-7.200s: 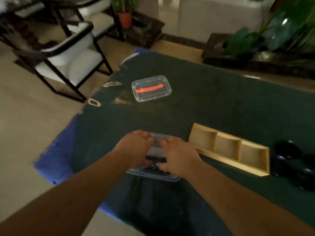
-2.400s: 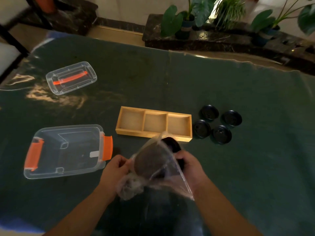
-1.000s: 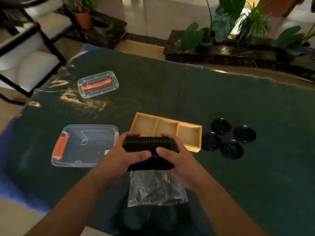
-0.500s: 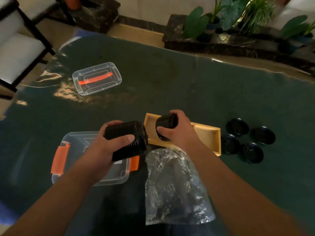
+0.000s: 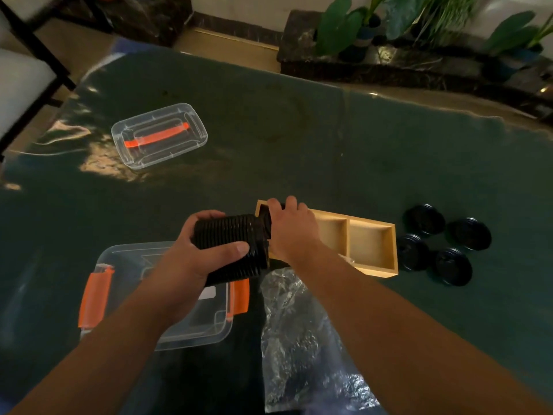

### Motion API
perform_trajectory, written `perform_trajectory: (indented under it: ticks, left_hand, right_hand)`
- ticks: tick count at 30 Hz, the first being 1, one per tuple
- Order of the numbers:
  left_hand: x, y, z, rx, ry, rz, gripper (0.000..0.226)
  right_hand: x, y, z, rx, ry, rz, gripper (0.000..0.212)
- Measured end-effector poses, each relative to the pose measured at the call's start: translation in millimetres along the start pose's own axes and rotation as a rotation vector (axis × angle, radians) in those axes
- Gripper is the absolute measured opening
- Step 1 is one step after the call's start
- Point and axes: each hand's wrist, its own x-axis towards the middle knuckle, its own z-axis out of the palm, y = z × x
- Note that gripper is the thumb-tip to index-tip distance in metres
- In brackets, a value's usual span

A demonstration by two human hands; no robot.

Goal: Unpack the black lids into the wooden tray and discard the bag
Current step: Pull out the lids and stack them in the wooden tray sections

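Observation:
My left hand (image 5: 197, 259) grips a long stack of black lids (image 5: 230, 247), held sideways just left of the wooden tray (image 5: 371, 250). My right hand (image 5: 293, 232) is curled over a smaller bunch of black lids (image 5: 264, 218) at the tray's left compartment; that compartment is mostly hidden by the hand. The tray's middle and right compartments show bare wood. The crumpled clear plastic bag (image 5: 302, 342) lies flat on the table near me, under my right forearm.
Several loose black lids (image 5: 440, 247) sit right of the tray. A clear box with orange latches (image 5: 161, 295) lies under my left arm. Its clear cover with an orange handle (image 5: 158, 134) rests far left. A chair and potted plants border the dark green table (image 5: 299, 130).
My right hand has moved its small bunch of lids down into the tray's left compartment. My left hand has brought the long stack closer to the tray. The bag has stayed on the table.

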Motion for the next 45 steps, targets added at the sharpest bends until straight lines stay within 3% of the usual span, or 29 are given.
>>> perform_trajectory:
  ticks: [4, 7, 9, 11, 12, 14, 17, 21, 23, 27, 29, 31, 34, 38, 43, 45]
  left_hand:
    - [3, 0, 9, 0.025, -0.006, 0.016, 0.080]
    - [3, 4, 16, 0.045, 0.000, 0.031, 0.075]
    - [3, 5, 25, 0.080, 0.002, 0.054, 0.076]
    - [5, 2, 45, 0.153, -0.009, 0.077, 0.078]
    - [6, -1, 56, 0.195, -0.023, 0.089, 0.079]
    - [10, -8, 77, 0.273, -0.062, 0.107, 0.084]
    - [15, -13, 91, 0.333, -0.094, 0.095, 0.085]
    - [22, -21, 84, 0.213, -0.056, 0.028, 0.083]
    - [24, -23, 77, 0.111, -0.019, -0.029, 0.088]
    - [29, -32, 64, -0.050, -0.011, -0.126, 0.091]
    - [30, -37, 63, -0.102, -0.018, -0.160, 0.093]
    - [29, -38, 66, -0.104, -0.021, -0.186, 0.100]
    - [27, -37, 70, -0.092, -0.039, -0.183, 0.100]
    - [26, -38, 75, -0.134, -0.038, -0.164, 0.099]
    - [27, -39, 80, -0.127, -0.050, -0.175, 0.095]
    - [27, -41, 84, -0.120, -0.080, -0.171, 0.080]
  right_hand:
    - [-6, 6, -15, 0.170, -0.141, -0.003, 0.106]
    - [-31, 22, -37, 0.443, 0.059, 0.057, 0.071]
    - [-60, 33, -55, 0.956, 0.137, 0.262, 0.050]
    - [-87, 33, -71, 1.617, -0.102, 0.371, 0.045]
    - [-97, 33, -74, 1.806, -0.253, 0.329, 0.051]
    - [-110, 34, -71, 1.956, -0.395, 0.252, 0.066]
    - [-117, 43, -67, 2.045, -0.391, 0.305, 0.075]
    - [-122, 66, -61, 2.099, -0.415, 0.342, 0.077]
    - [-115, 77, -63, 1.970, -0.309, 0.429, 0.069]
    - [-79, 91, -57, 0.903, -0.029, 0.489, 0.079]
    - [-60, 91, -46, 0.548, -0.040, 0.402, 0.088]
    - [-45, 90, -33, 0.352, -0.088, 0.345, 0.094]
    - [-36, 86, -14, 0.137, -0.052, 0.267, 0.102]
    - [-39, 81, -1, 0.123, -0.044, 0.211, 0.111]
    - [-53, 94, 1, 0.138, 0.009, 0.127, 0.095]
    - [-49, 97, -2, 0.091, -0.008, 0.108, 0.096]
